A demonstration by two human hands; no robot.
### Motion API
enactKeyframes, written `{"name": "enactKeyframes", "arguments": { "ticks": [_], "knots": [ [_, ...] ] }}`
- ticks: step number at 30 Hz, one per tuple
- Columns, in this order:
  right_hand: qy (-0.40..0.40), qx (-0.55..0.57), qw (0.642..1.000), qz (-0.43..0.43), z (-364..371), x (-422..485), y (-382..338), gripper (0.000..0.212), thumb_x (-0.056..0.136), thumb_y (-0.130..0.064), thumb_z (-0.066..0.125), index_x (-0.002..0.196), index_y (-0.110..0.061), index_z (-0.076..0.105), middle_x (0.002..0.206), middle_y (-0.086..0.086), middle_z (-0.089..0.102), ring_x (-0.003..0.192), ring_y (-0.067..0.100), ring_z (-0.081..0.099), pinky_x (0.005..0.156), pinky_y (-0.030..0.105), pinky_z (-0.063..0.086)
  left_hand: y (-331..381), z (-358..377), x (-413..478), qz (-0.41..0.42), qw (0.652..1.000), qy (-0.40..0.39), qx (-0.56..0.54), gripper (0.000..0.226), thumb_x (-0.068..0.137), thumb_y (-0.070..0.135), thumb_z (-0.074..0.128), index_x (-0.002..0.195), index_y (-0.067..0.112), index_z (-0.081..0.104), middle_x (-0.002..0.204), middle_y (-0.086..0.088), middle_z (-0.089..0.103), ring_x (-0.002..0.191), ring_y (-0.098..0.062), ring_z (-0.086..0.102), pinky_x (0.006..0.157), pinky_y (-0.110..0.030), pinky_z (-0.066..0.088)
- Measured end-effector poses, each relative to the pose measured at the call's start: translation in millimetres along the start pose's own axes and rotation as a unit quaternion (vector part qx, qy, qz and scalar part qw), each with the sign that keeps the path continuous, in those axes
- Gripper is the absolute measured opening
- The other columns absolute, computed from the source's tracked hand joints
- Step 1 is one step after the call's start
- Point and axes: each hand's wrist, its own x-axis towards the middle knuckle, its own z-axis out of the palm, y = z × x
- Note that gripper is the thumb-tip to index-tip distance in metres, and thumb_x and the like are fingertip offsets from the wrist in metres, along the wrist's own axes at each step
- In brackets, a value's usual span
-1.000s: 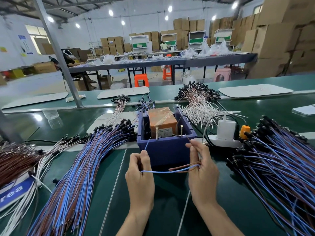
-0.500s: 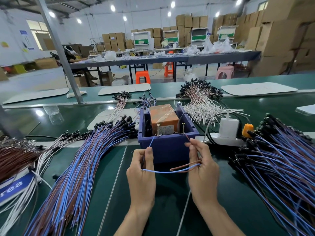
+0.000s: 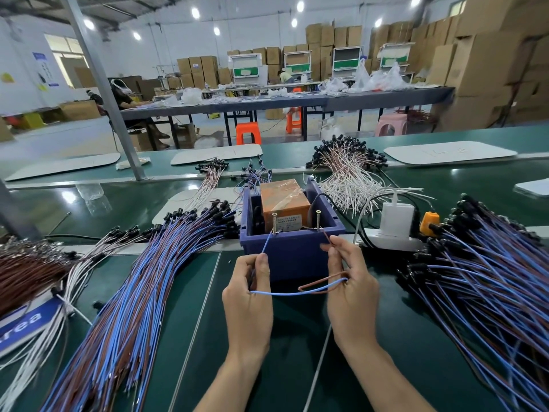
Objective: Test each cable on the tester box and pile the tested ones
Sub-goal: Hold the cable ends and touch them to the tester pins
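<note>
- Since half a second ago, the blue end of the cable has crept up to the left screw post. The brown end sits just under the right screw post.
- The left hand grip pinches the blue lead and the right hand grip pinches the brown one. The slack sags left-to-right in front of the tester box.
- Each hand is right below its own post with nothing in the way. The left pile, right pile and power strip crowd the tabletop.

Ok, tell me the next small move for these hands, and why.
Probably nudge the brown lead tip against the right screw of the tester box. The left hand pinches the blue lead with its tip at the left screw, while the right hand pinches the brown lead just beside its screw; whether it touches is unclear.
</note>
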Motion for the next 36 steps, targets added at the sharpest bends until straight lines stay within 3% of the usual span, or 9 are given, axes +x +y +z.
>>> {"name": "enactKeyframes", "arguments": {
  "ticks": [8,12,21,25,29,34,36],
  "knots": [
    [-0.011,0.004,1.000,0.001,0.3,1.2,-0.1,0.023,0.101,-0.028,0.050,0.117,-0.022,0.065,0.102,-0.018,0.072,0.094,-0.013,0.063,0.074,-0.001,0.040,-0.7,0.5,0.5,0.001,1.000,0.001,0.006,0.017,0.102,0.035,0.053,0.088,0.028,0.060,0.074,-0.004,0.058,0.061,-0.002,0.045,0.056,-0.019,0.037],
    [-0.012,0.000,1.000,0.000,0.5,0.4,-0.2,0.024,0.101,-0.030,0.049,0.117,-0.023,0.065,0.102,-0.020,0.072,0.095,-0.012,0.063,0.074,0.000,0.040,-1.7,-0.1,0.3,0.001,1.000,-0.001,0.004,0.017,0.102,0.036,0.053,0.089,0.028,0.061,0.074,-0.002,0.059,0.062,-0.002,0.046,0.056,-0.019,0.039],
    [-0.013,-0.011,1.000,-0.003,0.6,-0.1,-0.7,0.020,0.103,-0.027,0.050,0.117,-0.025,0.065,0.101,-0.022,0.071,0.095,-0.017,0.061,0.076,-0.001,0.040,-3.3,0.8,0.8,-0.006,1.000,-0.002,0.002,0.019,0.102,0.038,0.053,0.092,0.025,0.062,0.072,-0.001,0.058,0.063,-0.013,0.049,0.061,-0.048,0.053],
    [-0.009,-0.015,1.000,-0.009,0.1,-0.1,-0.5,0.019,0.102,-0.025,0.052,0.116,-0.024,0.065,0.100,-0.022,0.071,0.093,-0.018,0.061,0.075,-0.001,0.039,-2.3,0.5,0.5,-0.003,1.000,-0.001,0.010,0.020,0.102,0.041,0.053,0.090,0.027,0.062,0.071,0.000,0.058,0.061,-0.005,0.046,0.059,-0.044,0.048],
    [-0.008,-0.016,1.000,-0.010,0.0,-1.0,0.1,0.018,0.103,-0.024,0.052,0.116,-0.027,0.064,0.100,-0.029,0.068,0.094,-0.019,0.061,0.075,-0.001,0.039,-3.0,0.2,0.2,-0.005,1.000,-0.003,0.008,0.019,0.102,0.039,0.053,0.091,0.026,0.062,0.071,-0.002,0.058,0.062,-0.007,0.047,0.058,-0.043,0.049],
    [-0.008,-0.001,1.000,-0.009,1.0,-0.7,-1.1,0.021,0.102,-0.026,0.050,0.116,-0.024,0.066,0.101,-0.025,0.070,0.093,-0.015,0.062,0.075,-0.001,0.039,-3.4,0.1,0.9,0.005,1.000,0.001,0.010,0.020,0.101,0.041,0.052,0.089,0.027,0.061,0.070,0.000,0.057,0.061,-0.004,0.046,0.057,-0.031,0.042],
    [-0.010,-0.002,1.000,-0.009,0.9,-0.6,-0.9,0.020,0.102,-0.026,0.051,0.116,-0.024,0.066,0.101,-0.025,0.070,0.093,-0.014,0.063,0.075,-0.001,0.040,-3.6,0.3,1.0,0.004,1.000,0.000,0.010,0.021,0.101,0.041,0.052,0.089,0.027,0.061,0.069,0.002,0.057,0.061,-0.004,0.046,0.057,-0.032,0.046]
  ]
}}
